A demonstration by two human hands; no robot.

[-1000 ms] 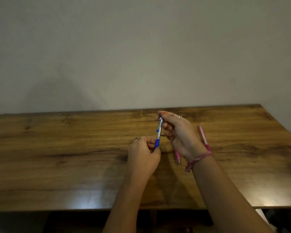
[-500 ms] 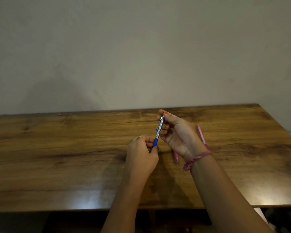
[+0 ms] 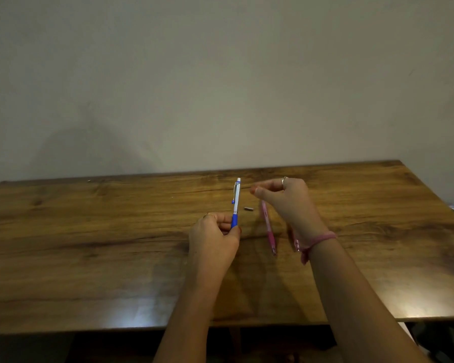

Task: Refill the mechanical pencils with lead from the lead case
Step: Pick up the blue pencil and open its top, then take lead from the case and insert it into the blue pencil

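My left hand (image 3: pixel 214 241) grips a blue and silver mechanical pencil (image 3: pixel 236 199) by its blue grip and holds it upright above the wooden table (image 3: pixel 89 258). The pencil's white top end is bare. My right hand (image 3: pixel 286 203) hovers to the right of the pencil, apart from it, with thumb and forefinger pinched. Whether anything is between them is too blurred to tell. A small grey piece (image 3: pixel 248 208) lies on the table between my hands. Below my right hand lies a pink mechanical pencil (image 3: pixel 268 229). Part of a second pink pencil (image 3: pixel 296 244) shows beside my right wrist.
The table's far edge meets a plain wall (image 3: pixel 220 87). Its right corner lies at the far right, and the near edge runs below my forearms. A pink band (image 3: pixel 317 241) circles my right wrist.
My right hand has let go of the pencil's top and moved to the right, uncovering the small grey piece and the pink pencil. My left hand still holds the blue pencil upright.
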